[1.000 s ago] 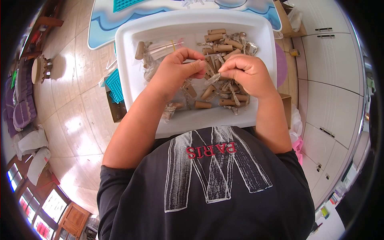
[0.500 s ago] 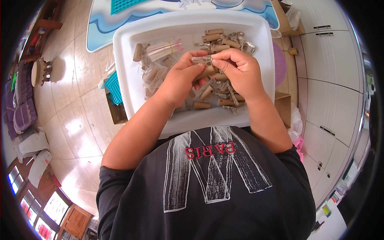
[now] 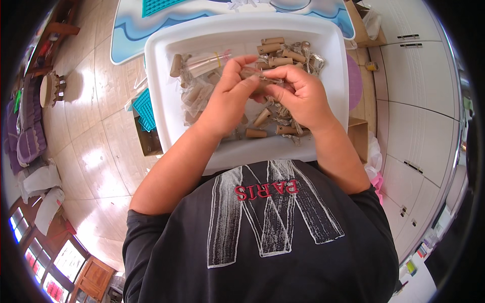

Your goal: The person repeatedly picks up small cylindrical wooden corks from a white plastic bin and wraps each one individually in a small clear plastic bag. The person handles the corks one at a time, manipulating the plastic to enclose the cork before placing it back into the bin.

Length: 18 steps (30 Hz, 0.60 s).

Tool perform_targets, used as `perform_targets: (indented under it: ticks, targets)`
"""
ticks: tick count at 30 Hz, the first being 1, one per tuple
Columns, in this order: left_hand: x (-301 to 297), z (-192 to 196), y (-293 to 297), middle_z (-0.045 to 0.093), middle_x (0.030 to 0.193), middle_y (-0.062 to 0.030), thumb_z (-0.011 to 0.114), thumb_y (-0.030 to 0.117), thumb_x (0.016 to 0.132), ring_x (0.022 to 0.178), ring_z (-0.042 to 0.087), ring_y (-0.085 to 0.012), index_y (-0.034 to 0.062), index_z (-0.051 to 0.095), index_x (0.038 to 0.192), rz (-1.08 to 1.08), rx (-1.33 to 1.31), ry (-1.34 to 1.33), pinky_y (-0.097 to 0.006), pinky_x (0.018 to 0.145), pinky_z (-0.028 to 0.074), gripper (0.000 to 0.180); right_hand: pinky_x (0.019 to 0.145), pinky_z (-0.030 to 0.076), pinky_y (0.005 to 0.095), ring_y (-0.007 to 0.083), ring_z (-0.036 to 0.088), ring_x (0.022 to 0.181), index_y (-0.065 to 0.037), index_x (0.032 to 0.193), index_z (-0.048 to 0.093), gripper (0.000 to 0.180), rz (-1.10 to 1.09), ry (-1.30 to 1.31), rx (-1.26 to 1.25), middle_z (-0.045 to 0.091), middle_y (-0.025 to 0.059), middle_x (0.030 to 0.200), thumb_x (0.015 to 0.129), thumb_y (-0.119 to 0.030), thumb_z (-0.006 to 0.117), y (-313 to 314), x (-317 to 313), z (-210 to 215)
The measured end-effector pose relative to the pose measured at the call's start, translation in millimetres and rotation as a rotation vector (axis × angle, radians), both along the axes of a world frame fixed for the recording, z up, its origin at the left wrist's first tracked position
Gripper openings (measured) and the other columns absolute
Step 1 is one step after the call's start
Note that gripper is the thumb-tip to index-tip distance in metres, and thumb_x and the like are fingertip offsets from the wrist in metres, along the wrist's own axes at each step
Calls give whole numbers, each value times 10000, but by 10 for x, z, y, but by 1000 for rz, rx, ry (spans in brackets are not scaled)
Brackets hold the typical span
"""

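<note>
Both of my hands meet above a white plastic bin. Between the fingertips runs a clear, thin, strand-like bundle, slightly blurred. My left hand pinches one end of it with thumb and forefinger. The other end is in my right hand, its fingers bent and pressed together. Whatever sits deeper in the left palm is hidden. Below and beyond the hands lie several brown cork-like cylinders with clear strands attached. Clear plastic bags are heaped on the bin's left side, beside a banded bundle of clear strips.
A blue-and-white patterned table extends behind the bin. Left of the bin, an open cardboard box holds teal textured sheets. Another cardboard box stands at the right, near white cabinets. A round stool is on the tiled floor.
The brown cylinder seen in my left hand is now mostly hidden by fingers. My left forefinger has lifted, and the clear bundle has turned and stretched toward my right hand.
</note>
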<state>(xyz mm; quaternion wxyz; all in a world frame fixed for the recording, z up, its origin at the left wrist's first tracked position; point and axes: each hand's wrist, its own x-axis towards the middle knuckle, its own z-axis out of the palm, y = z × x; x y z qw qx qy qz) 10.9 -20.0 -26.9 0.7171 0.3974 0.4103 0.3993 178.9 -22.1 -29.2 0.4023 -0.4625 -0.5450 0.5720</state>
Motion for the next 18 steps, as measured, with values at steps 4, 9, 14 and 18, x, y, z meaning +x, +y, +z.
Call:
perform_targets:
  ticks: [4,9,14,18]
  targets:
    - [-62,58,32,567,1001,-111,420,124,921,955,570,-193,-7,408,1192,83,-72,-179,-325,838,466,301,547,407,150,0,498,632,-9,1001,606,199,-133,-52,178,607,-8,780,804,-20,636,32,33,7]
    - [-100,6,76,589,987,-112,504,84,898,875,600,-171,-23,464,1116,56,0,-114,-294,802,496,246,536,396,147,4,484,615,-11,1016,604,216,-131,-86,234,596,-12,794,804,-26,641,57,61,18]
    - [-52,-61,23,587,1000,-94,512,101,902,870,597,-155,-3,501,1087,66,81,-47,-289,810,496,213,519,370,146,4,449,592,-9,1003,606,211,-115,-59,187,587,-12,807,800,-38,653,39,27,4]
    - [-138,1,161,589,972,-75,567,144,873,863,584,-147,4,529,1045,60,120,251,-280,756,488,225,528,376,151,7,455,601,-11,996,603,208,-170,-73,183,588,-14,809,800,-55,659,50,20,-23]
